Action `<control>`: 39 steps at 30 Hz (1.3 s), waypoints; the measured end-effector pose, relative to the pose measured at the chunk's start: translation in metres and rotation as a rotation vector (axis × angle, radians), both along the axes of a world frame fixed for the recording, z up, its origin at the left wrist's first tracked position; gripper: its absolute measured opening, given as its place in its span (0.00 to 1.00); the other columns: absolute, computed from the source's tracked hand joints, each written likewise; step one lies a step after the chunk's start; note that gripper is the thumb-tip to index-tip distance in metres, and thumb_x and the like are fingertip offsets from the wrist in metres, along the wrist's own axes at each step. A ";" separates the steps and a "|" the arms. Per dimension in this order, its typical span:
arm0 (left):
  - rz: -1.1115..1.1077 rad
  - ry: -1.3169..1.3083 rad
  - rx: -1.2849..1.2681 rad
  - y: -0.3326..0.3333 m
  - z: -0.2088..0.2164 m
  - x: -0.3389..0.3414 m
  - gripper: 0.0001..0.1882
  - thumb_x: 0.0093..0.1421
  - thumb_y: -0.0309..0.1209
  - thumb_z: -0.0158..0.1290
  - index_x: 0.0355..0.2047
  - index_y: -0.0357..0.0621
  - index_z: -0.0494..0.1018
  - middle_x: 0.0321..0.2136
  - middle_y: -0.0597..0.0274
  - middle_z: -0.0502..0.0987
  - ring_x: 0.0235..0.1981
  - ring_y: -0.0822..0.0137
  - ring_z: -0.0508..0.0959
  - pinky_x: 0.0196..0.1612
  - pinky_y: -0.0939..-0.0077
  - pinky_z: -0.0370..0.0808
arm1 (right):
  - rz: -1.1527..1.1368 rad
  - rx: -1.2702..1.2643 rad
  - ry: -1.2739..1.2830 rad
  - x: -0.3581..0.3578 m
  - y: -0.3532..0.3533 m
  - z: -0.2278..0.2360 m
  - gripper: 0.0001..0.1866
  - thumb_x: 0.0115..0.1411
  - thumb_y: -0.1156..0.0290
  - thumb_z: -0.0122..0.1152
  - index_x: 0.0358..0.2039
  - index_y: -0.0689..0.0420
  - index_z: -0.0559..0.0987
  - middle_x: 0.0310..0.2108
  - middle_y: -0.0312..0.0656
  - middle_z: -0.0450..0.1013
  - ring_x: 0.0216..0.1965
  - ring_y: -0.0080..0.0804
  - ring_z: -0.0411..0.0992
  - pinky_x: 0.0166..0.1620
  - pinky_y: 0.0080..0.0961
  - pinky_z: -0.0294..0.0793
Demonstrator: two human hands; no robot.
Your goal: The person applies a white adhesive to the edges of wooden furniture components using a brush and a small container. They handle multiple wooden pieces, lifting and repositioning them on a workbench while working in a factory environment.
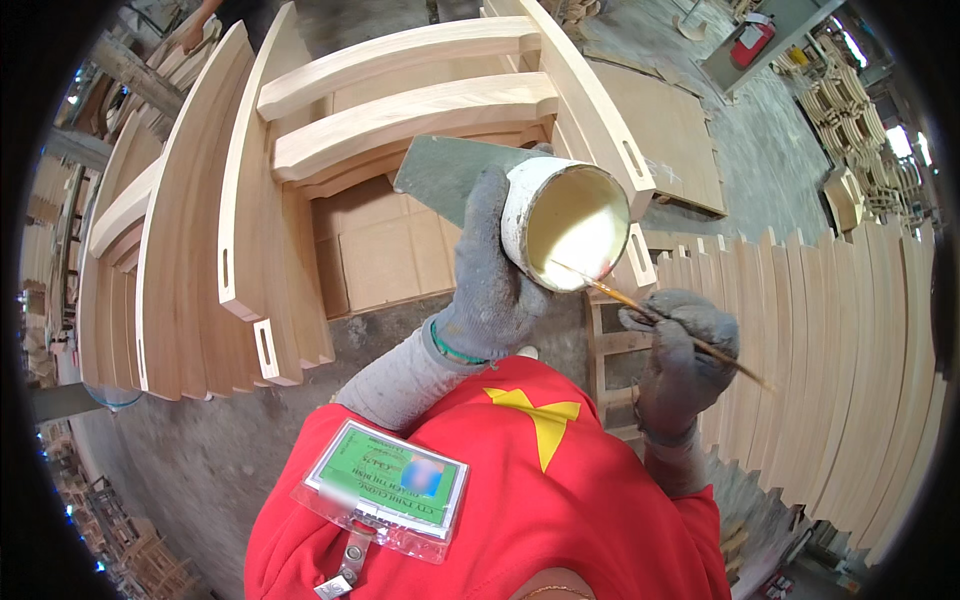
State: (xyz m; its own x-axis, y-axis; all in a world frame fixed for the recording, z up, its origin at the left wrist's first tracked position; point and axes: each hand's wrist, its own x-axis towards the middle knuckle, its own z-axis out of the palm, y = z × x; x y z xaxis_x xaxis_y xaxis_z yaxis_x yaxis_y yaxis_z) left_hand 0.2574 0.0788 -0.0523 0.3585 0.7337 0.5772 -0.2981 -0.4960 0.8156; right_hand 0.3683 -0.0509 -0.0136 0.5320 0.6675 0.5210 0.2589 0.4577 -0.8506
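your left hand [495, 275] grips a whitish can [517, 215], a grey-green panel [445, 175] behind it; your right hand [688, 345] pinches a slim brown stick [614, 295] reaching into the can.

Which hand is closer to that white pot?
Left: the left hand clasps the white pot. The right hand is apart from it, toward the picture's lower right, holding a thin stick.

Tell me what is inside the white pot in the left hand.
The white pot holds bright white material beside a cream inner wall; a thin stick from the right hand reaches into its mouth. The material hides the pot's bottom.
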 end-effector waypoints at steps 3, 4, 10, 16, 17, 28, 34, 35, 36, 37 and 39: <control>-0.134 -0.163 -0.449 -0.002 0.003 0.010 0.30 0.54 0.33 0.52 0.55 0.41 0.54 0.49 0.53 0.64 0.48 0.61 0.69 0.49 0.67 0.69 | -0.014 0.005 -0.166 -0.005 -0.004 -0.004 0.08 0.44 0.88 0.54 0.25 0.63 0.69 0.28 0.49 0.73 0.27 0.36 0.73 0.29 0.25 0.73; -0.207 -0.263 -0.619 -0.003 0.006 0.012 0.26 0.57 0.36 0.47 0.53 0.41 0.56 0.48 0.54 0.65 0.47 0.62 0.69 0.49 0.67 0.70 | 0.011 -0.006 -0.203 -0.005 -0.004 -0.002 0.08 0.44 0.87 0.54 0.25 0.63 0.69 0.27 0.49 0.73 0.27 0.35 0.73 0.29 0.25 0.72; -0.378 -0.579 -1.014 -0.004 0.004 0.016 0.22 0.60 0.41 0.43 0.50 0.39 0.61 0.45 0.56 0.69 0.47 0.64 0.70 0.50 0.69 0.67 | -0.007 0.034 -0.057 -0.009 -0.007 0.002 0.07 0.46 0.86 0.54 0.27 0.64 0.69 0.26 0.48 0.72 0.27 0.34 0.72 0.28 0.25 0.72; 0.005 0.052 -0.048 0.018 -0.032 -0.004 0.33 0.42 0.21 0.57 0.49 0.37 0.56 0.47 0.53 0.65 0.48 0.63 0.68 0.50 0.71 0.66 | -0.376 -0.199 0.146 0.036 -0.001 0.005 0.00 0.53 0.82 0.50 0.27 0.65 0.70 0.26 0.45 0.69 0.27 0.27 0.71 0.28 0.22 0.74; 0.025 0.088 -0.077 0.021 -0.039 -0.007 0.33 0.42 0.21 0.57 0.49 0.37 0.56 0.46 0.54 0.66 0.48 0.64 0.68 0.50 0.72 0.66 | -0.437 -0.253 0.153 0.045 0.000 0.004 0.01 0.54 0.81 0.51 0.26 0.65 0.70 0.25 0.44 0.69 0.26 0.25 0.70 0.28 0.20 0.74; 0.057 0.182 -0.110 0.026 -0.044 -0.029 0.30 0.45 0.20 0.54 0.49 0.35 0.57 0.45 0.51 0.68 0.47 0.62 0.70 0.49 0.71 0.66 | -0.378 -0.601 -0.019 0.079 0.003 -0.021 0.04 0.54 0.76 0.57 0.27 0.62 0.72 0.22 0.37 0.71 0.23 0.16 0.68 0.28 0.13 0.67; 0.080 0.172 -0.172 0.031 -0.051 -0.032 0.29 0.44 0.21 0.55 0.48 0.35 0.58 0.44 0.52 0.69 0.46 0.62 0.70 0.49 0.72 0.67 | -0.365 -0.620 0.039 0.075 0.006 -0.020 0.05 0.53 0.76 0.59 0.28 0.65 0.75 0.23 0.35 0.71 0.26 0.15 0.65 0.30 0.15 0.66; 0.050 0.145 -0.258 0.032 -0.054 -0.033 0.29 0.45 0.22 0.54 0.48 0.36 0.58 0.44 0.52 0.68 0.46 0.62 0.70 0.49 0.72 0.67 | -0.363 -0.619 0.056 0.075 0.006 -0.021 0.05 0.53 0.76 0.58 0.28 0.65 0.75 0.24 0.35 0.72 0.26 0.16 0.65 0.30 0.15 0.66; 0.034 0.134 -0.305 0.033 -0.054 -0.035 0.28 0.46 0.23 0.53 0.48 0.36 0.58 0.44 0.52 0.68 0.46 0.62 0.70 0.49 0.71 0.67 | -0.360 -0.618 0.074 0.076 0.007 -0.021 0.05 0.53 0.76 0.58 0.29 0.65 0.75 0.24 0.35 0.72 0.26 0.16 0.66 0.30 0.16 0.66; 0.026 0.145 -0.306 0.034 -0.056 -0.036 0.27 0.47 0.23 0.52 0.49 0.37 0.58 0.44 0.52 0.68 0.46 0.61 0.70 0.49 0.70 0.67 | -0.361 -0.615 0.090 0.077 0.008 -0.021 0.06 0.53 0.76 0.58 0.29 0.65 0.75 0.24 0.35 0.72 0.27 0.16 0.66 0.30 0.16 0.67; 0.008 0.163 -0.316 0.036 -0.059 -0.039 0.26 0.49 0.25 0.50 0.49 0.38 0.58 0.45 0.53 0.67 0.47 0.61 0.69 0.49 0.68 0.67 | -0.368 -0.591 0.075 0.075 0.014 -0.019 0.05 0.53 0.74 0.59 0.26 0.63 0.74 0.22 0.35 0.71 0.24 0.15 0.66 0.28 0.14 0.65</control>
